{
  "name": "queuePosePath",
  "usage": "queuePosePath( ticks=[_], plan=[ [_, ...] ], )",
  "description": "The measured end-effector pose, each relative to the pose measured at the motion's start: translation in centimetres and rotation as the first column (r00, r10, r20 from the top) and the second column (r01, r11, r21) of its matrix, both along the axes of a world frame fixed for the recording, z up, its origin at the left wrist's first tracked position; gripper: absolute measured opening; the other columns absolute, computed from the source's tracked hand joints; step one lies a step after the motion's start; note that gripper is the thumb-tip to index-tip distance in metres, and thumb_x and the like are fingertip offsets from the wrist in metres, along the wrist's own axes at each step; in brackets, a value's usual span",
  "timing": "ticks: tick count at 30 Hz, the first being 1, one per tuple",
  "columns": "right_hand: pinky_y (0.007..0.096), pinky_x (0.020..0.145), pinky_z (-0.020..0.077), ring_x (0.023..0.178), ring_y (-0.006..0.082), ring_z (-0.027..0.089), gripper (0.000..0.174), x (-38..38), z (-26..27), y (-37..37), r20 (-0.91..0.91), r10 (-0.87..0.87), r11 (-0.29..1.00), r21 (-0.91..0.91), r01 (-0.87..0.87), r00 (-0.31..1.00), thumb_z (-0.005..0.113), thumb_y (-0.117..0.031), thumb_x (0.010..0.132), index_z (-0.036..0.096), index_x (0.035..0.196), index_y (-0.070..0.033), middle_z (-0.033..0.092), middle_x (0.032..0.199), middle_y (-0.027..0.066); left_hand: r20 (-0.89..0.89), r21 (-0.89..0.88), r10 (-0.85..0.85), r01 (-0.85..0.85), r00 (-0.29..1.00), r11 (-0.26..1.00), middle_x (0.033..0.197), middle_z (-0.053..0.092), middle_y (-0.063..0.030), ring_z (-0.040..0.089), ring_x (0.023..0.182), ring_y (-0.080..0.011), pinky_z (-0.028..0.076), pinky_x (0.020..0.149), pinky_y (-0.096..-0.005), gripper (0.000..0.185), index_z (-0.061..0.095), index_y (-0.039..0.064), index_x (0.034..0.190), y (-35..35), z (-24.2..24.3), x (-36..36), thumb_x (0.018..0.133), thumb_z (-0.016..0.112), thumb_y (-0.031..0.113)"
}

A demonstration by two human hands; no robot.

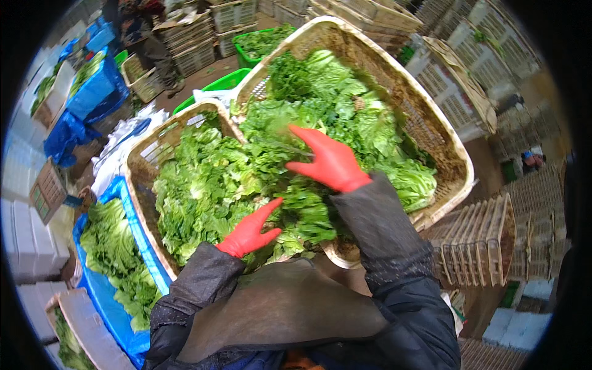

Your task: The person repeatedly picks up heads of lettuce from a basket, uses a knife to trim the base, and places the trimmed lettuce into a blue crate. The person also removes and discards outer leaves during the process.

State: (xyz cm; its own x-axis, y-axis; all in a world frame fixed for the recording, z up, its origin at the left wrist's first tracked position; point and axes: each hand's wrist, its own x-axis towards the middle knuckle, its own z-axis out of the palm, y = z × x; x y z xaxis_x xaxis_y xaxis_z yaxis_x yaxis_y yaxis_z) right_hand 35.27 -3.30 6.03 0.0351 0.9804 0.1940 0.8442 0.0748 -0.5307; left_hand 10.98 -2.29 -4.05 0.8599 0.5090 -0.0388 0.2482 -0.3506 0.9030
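Both my hands wear red rubber gloves. My left hand (pixel 249 229), its thumb and forefinger apart and nothing seen between them, is at the near edge of the loose leaves (pixel 208 185) in the left plastic crate (pixel 136 185). Over the place where the two crates meet is my right hand (pixel 330 159). A thin grey streak, perhaps a blade, shows between its thumb and forefinger; the other fingers are hidden. Blurred green lettuce leaves (pixel 310 215) lie between my hands. Heads of lettuce (pixel 370 125) fill much of the larger, dirt-stained plastic crate (pixel 430 125) on the right.
A blue-lined container (pixel 83 277) of lettuce (pixel 111 249) stands at my left. Green tubs (pixel 222 85) are behind the crates. Stacked crates (pixel 481 245) rise at the right. A person's legs (pixel 159 60) show at the back left, near a white sack (pixel 120 143).
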Motion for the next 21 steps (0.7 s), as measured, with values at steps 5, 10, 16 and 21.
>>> queuePosePath(
  ticks=[5, 10, 16, 21],
  plan=[
    [0.0426, 0.076, 0.0495, 0.089, 0.0361, 0.061, 0.039, -3.9, -2.0, 6.4, 0.466, 0.266, 0.928, -0.361, -0.093, 0.844, 0.067, -0.018, 0.071, 0.062, 0.11, -0.02, 0.062, 0.102, 0.0123, -0.054, -0.059, -0.046, 0.043, 0.997, 0.997, 0.137, 0.044, -0.0186, 0.042, 0.128, -0.0313, 0.035, 0.105, -0.036, 0.065, 0.034, 0.009, 0.141, -1.4, -0.3, -3.1, 0.085, 0.062, 0.025],
    [0.0387, 0.074, 0.0505, 0.085, 0.0283, 0.064, 0.026, -0.9, 4.8, 1.0, 0.137, -0.033, 0.963, 0.27, -0.005, 0.99, 0.062, -0.001, 0.069, 0.066, 0.093, -0.01, 0.065, 0.09, 0.013, 0.149, -0.542, 0.126, -0.026, 0.981, 0.84, 0.141, 0.04, -0.0166, 0.044, 0.126, -0.0285, 0.036, 0.104, -0.038, 0.067, 0.029, 0.009, 0.143, -1.3, 0.9, -5.4, 0.088, 0.06, 0.032],
    [0.0318, 0.086, 0.048, 0.1, 0.023, 0.061, 0.047, -8.3, 0.0, -10.0, -0.365, 0.151, 0.964, 0.258, -0.056, 0.919, 0.074, -0.004, 0.07, 0.06, 0.115, -0.005, 0.063, 0.11, 0.0132, 0.583, -0.779, 0.615, 0.581, 0.531, 0.237, 0.14, 0.039, -0.0147, 0.048, 0.121, -0.0293, 0.037, 0.103, -0.0441, 0.08, 0.026, 0.01, 0.143, 2.6, 3.5, -4.5, 0.085, 0.056, 0.056],
    [0.0224, 0.053, 0.0453, 0.076, 0.0118, 0.064, 0.03, -11.2, -4.0, -10.8, -0.554, -0.597, 0.78, -0.569, 0.26, 0.58, 0.064, -0.016, 0.087, 0.06, 0.114, -0.003, 0.066, 0.09, 0.0027, 0.375, -0.789, 0.465, 0.013, 0.802, 0.614, 0.129, 0.052, -0.0107, 0.054, 0.114, -0.0262, 0.041, 0.1, -0.0427, 0.092, 0.037, 0.007, 0.137, 7.8, 3.9, -13.8, 0.067, 0.076, 0.053]
  ],
)
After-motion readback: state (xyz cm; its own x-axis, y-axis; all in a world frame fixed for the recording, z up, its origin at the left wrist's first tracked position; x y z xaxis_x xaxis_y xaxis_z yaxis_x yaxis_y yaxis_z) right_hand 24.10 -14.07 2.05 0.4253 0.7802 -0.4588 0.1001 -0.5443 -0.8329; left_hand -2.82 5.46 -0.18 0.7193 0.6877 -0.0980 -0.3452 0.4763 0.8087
